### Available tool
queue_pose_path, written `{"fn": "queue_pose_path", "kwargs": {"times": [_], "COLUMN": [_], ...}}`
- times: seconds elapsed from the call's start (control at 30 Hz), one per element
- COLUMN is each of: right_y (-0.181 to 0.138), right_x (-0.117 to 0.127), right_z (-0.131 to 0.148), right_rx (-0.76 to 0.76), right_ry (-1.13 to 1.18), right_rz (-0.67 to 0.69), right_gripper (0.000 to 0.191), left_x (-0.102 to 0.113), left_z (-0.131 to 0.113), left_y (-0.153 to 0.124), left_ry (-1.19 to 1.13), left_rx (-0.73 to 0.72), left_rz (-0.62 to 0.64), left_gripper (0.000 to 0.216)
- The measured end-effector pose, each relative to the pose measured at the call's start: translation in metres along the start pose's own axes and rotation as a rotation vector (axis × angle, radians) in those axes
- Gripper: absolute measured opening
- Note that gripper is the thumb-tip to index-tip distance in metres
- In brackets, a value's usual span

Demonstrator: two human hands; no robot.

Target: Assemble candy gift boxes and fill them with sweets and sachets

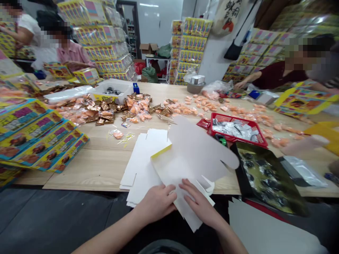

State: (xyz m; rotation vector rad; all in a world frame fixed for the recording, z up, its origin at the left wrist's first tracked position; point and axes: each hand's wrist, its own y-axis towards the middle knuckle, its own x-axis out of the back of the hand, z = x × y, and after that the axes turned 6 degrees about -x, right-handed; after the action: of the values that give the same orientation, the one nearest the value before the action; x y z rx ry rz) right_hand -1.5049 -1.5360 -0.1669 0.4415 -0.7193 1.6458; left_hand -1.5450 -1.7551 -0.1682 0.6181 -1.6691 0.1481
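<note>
A partly folded white cardboard box (201, 144) with a yellow edge lies tilted at the table's front edge, its large flap spread away from me. My left hand (160, 200) is closed on the near left side of the box, fingers bent over its edge. On the inner face of the box, my right hand (197, 203) rests with its fingers stretched out and apart. Beneath and to the left is a stack of flat white cardboard blanks (140, 158). The underside of the box and part of my left fingers are hidden.
Stacked printed boxes (34, 134) stand at left. Orange packets (137, 107) and brown packets (103, 107) lie across the table. At right are a red basket (265, 141) of silver sachets and a black tray (291, 190) of dark wrapped pieces. Co-workers sit around the table.
</note>
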Motion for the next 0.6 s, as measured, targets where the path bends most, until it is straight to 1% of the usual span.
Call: {"fn": "queue_pose_path", "kwargs": {"times": [0.03,0.07,0.13,0.17,0.2,0.23,0.27,0.3,0.33,0.37,0.4,0.43,0.47,0.5,0.57,0.6], "right_y": [-0.009,-0.02,-0.039,-0.046,-0.049,-0.048,-0.041,-0.031,-0.017,0.0,0.017,0.034,0.048,0.059,0.069,0.068], "right_x": [0.013,0.027,0.051,0.061,0.067,0.071,0.071,0.069,0.064,0.058,0.051,0.044,0.037,0.03,0.018,0.013], "right_z": [0.001,0.002,0.002,0.002,0.001,0.001,0.002,0.004,0.007,0.012,0.017,0.024,0.03,0.035,0.04,0.04], "right_rx": [-0.017,-0.044,-0.14,-0.207,-0.276,-0.331,-0.358,-0.349,-0.309,-0.254,-0.188,-0.128,-0.083,-0.059,-0.073,-0.108], "right_ry": [0.089,0.163,0.223,0.194,0.132,0.052,-0.024,-0.075,-0.095,-0.088,-0.072,-0.054,-0.032,-0.003,0.083,0.148], "right_rz": [0.092,0.2,0.392,0.424,0.382,0.272,0.126,-0.006,-0.086,-0.112,-0.094,-0.055,-0.026,-0.022,-0.1,-0.146], "right_gripper": [0.039,0.035,0.029,0.027,0.025,0.026,0.039,0.061,0.083,0.098,0.106,0.105,0.096,0.081,0.051,0.047], "left_x": [0.0,-0.001,-0.004,-0.006,-0.007,-0.007,-0.007,-0.006,-0.005,-0.003,-0.001,0.001,0.002,0.002,-0.002,-0.005], "left_z": [-0.003,-0.005,-0.006,-0.004,-0.001,0.002,0.006,0.01,0.012,0.015,0.016,0.017,0.017,0.018,0.019,0.021], "left_y": [0.001,0.0,-0.006,-0.01,-0.014,-0.018,-0.021,-0.023,-0.024,-0.025,-0.026,-0.027,-0.028,-0.03,-0.034,-0.036], "left_ry": [0.022,0.044,0.079,0.088,0.097,0.104,0.104,0.094,0.074,0.049,0.024,0.004,-0.004,0.0,0.035,0.062], "left_rx": [-0.003,0.027,0.173,0.25,0.309,0.341,0.344,0.329,0.306,0.288,0.278,0.276,0.282,0.292,0.328,0.361], "left_rz": [0.011,0.006,-0.047,-0.076,-0.094,-0.101,-0.095,-0.082,-0.063,-0.044,-0.03,-0.023,-0.028,-0.043,-0.111,-0.157], "left_gripper": [0.008,0.007,0.011,0.015,0.017,0.018,0.018,0.017,0.016,0.013,0.009,0.004,0.002,0.007,0.012,0.014]}}
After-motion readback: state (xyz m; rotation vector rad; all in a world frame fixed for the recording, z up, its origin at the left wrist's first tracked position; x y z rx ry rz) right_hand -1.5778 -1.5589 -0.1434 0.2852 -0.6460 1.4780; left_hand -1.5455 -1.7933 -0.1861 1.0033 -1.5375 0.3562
